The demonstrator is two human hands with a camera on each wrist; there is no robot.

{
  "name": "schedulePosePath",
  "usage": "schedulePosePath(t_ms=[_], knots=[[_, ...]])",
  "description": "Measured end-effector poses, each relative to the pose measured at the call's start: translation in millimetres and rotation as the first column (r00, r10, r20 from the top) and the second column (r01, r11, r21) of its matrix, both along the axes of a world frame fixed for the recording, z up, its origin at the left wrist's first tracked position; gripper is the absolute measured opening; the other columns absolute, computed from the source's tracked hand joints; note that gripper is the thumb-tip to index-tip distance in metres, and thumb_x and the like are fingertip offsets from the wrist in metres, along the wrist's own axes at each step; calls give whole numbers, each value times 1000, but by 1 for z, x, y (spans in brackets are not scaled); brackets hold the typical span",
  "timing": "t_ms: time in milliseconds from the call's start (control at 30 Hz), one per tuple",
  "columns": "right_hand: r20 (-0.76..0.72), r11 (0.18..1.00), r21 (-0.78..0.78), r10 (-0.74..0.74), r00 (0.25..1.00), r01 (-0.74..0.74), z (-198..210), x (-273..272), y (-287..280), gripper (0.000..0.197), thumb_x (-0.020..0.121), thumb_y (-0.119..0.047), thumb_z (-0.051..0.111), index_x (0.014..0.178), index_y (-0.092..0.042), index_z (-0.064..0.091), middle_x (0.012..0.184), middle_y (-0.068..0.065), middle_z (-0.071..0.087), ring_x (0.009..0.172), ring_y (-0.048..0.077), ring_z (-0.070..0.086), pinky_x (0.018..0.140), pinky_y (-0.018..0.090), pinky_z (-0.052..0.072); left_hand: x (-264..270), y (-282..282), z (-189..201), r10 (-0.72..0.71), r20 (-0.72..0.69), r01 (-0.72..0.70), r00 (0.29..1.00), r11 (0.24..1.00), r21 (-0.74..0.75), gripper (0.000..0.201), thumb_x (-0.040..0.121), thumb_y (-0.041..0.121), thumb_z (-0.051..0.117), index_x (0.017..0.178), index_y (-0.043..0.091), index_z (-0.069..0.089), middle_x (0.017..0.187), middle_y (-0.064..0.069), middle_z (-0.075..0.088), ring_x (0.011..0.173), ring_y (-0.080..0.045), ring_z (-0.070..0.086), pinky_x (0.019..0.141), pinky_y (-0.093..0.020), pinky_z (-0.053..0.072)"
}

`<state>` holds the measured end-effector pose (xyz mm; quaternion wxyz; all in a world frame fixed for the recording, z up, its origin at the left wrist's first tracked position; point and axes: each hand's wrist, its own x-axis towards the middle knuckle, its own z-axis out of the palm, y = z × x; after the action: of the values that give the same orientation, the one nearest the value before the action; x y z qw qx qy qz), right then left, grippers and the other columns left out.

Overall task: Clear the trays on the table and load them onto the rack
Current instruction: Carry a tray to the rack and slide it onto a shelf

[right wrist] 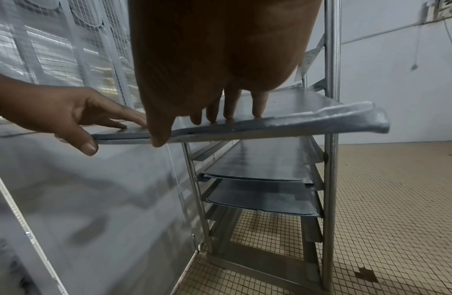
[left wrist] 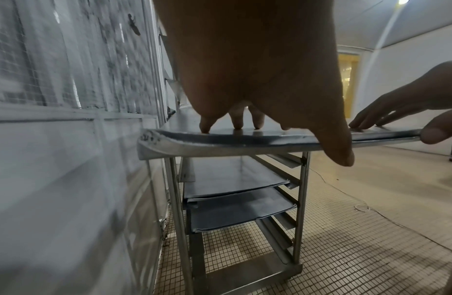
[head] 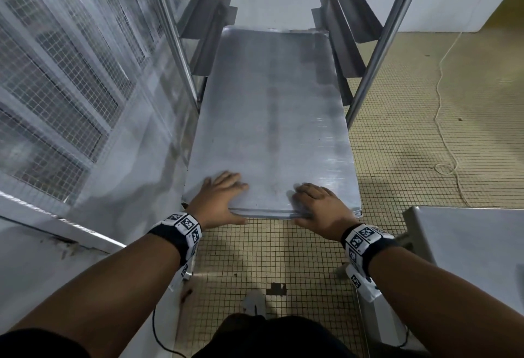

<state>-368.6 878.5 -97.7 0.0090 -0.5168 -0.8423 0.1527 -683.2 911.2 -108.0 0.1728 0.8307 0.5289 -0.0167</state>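
Note:
A flat metal tray [head: 269,116] sits partway in the steel rack [head: 377,54], its near end sticking out toward me. My left hand [head: 218,201] rests on the near left of the tray, fingers straight on top, thumb along the front edge. My right hand [head: 320,204] lies the same way on the near right. In the left wrist view my left hand [left wrist: 258,69] touches the tray [left wrist: 169,147] with its fingertips. The right wrist view shows my right hand [right wrist: 214,49] on the tray [right wrist: 321,111]. Two more trays [left wrist: 232,175] [left wrist: 240,211] sit on lower rails.
A wire-mesh panel wall [head: 56,74] runs close along the rack's left side. A steel table corner [head: 467,244] stands at my right. A thin cord [head: 442,88] trails over the tiled floor [head: 397,159] to the right of the rack. Empty angled rails [head: 340,31] line the rack above the tray.

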Motion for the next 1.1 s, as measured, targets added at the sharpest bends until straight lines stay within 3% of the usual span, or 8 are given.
schedulePosePath(t_ms=[100, 233, 400, 533, 633, 700, 867, 1100], knots=[[-10, 1000, 16, -2, 1000, 2, -3, 1, 0, 69, 93, -62, 53, 151, -27, 39, 162, -4, 31, 150, 17, 24, 122, 37, 18, -2, 1, -1, -31, -16, 31, 999, 1000, 0, 92, 74, 78, 62, 152, 37, 35, 167, 9, 10, 153, -12, -2, 123, -55, 3], [-17, 999, 23, -25, 1000, 26, -8, 4, 3, 67, 93, -63, 50, 149, -29, 41, 162, -6, 30, 151, 15, 22, 123, 38, 16, -3, 3, -3, -44, -14, 44, 999, 999, -4, 101, 69, 90, 42, 153, 35, 36, 166, 10, 10, 153, -9, -6, 123, -54, 0], [-49, 995, 88, -51, 997, 55, -16, 6, 11, 74, 90, -76, 33, 145, -29, 50, 159, -5, 39, 150, 17, 28, 122, 43, 22, -4, 12, -7, -58, 13, 58, 998, 998, 34, 81, 83, 78, 48, 151, 35, 39, 166, 10, 14, 153, -9, -5, 124, -50, -1], [-65, 988, 111, -102, 993, 109, -16, 0, 23, 79, 88, -75, 18, 143, -30, 51, 159, -7, 39, 151, 16, 25, 121, 35, 13, -5, 29, -5, -56, 13, 55, 998, 997, 52, 76, 86, 76, 44, 151, 36, 40, 165, 11, 16, 153, -9, -2, 125, -46, 0], [-83, 983, 92, -154, 985, 161, -15, -3, 37, 74, 89, -76, 26, 143, -32, 51, 160, -8, 37, 151, 15, 24, 124, 40, 16, -6, 45, 1, -62, 24, 61, 998, 997, 53, 82, 82, 81, 34, 150, 36, 40, 164, 11, 16, 154, -11, 1, 125, -46, 4], [-91, 978, 80, -187, 978, 194, -14, -4, 47, 65, 91, -72, 36, 143, -35, 51, 160, -9, 36, 152, 16, 23, 124, 47, 20, -6, 57, 4, -61, 29, 60, 998, 997, 45, 79, 83, 79, 38, 150, 37, 40, 164, 11, 17, 154, -12, 2, 125, -46, 4], [-77, 954, 34, -295, 952, 298, -8, -10, 70, 50, 98, -58, 45, 146, -40, 46, 164, -8, 27, 154, 18, 13, 125, 50, 10, 0, 88, 11, -39, 42, 37, 998, 999, 35, 70, 88, 71, 49, 149, 37, 41, 164, 12, 19, 154, -13, 3, 124, -46, 5], [-100, 938, 16, -344, 934, 348, -2, -12, 110, 54, 98, -55, 47, 150, -39, 41, 164, -9, 27, 154, 17, 13, 124, 51, 11, 8, 126, 20, 35, -14, -36, 999, 999, -26, 68, 89, 67, 51, 150, 41, 37, 164, 17, 12, 154, -13, -2, 116, -66, 1]])
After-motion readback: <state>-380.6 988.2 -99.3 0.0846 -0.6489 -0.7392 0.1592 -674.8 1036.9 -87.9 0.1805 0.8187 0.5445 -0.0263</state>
